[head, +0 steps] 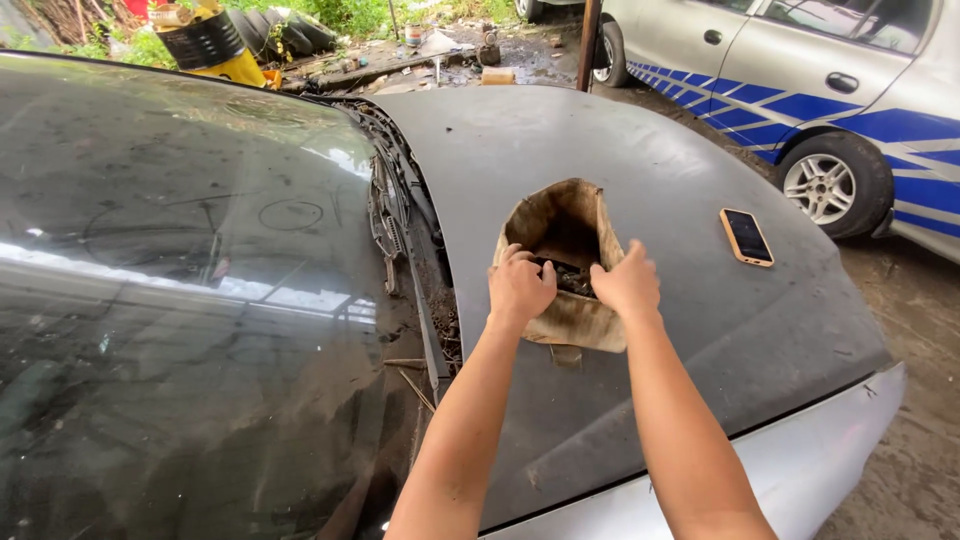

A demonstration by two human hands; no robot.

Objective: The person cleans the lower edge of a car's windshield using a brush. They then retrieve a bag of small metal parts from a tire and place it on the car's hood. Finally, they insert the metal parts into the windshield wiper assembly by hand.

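Left hand (520, 287) and right hand (627, 281), both curled over the near rim of a worn tan cloth bag (565, 268), each pinching the fabric with the fingers folded inside the mouth and the thumb side outside; neither hand is free. The bag stands open on the grey car bonnet (640, 170), mouth facing the wearer, with dark, lumpy contents (573, 277) showing between the two hands. As a judgement, the grip serves best if both hands pull outward evenly, so the mouth stays spread and the limp sides do not fold over the contents, with the base kept flat on the bonnet since the panel slopes away. Right of the bag, well apart from it, a phone in an orange case (746, 237) lies screen up; left of the bag run the dirty cowl and wiper arms (392, 215), then the windscreen (180, 300). Beyond the bag stand a silver car with blue stripes (800, 80), a yellow and black drum (212, 45) and stacked tyres (290, 32). Hidden or unclear: the fingertips inside the bag, what the dark contents are, the bag's depth and far inner wall in shadow, and a small tab (565, 355) under the near edge of the bag, whose nature cannot be told.
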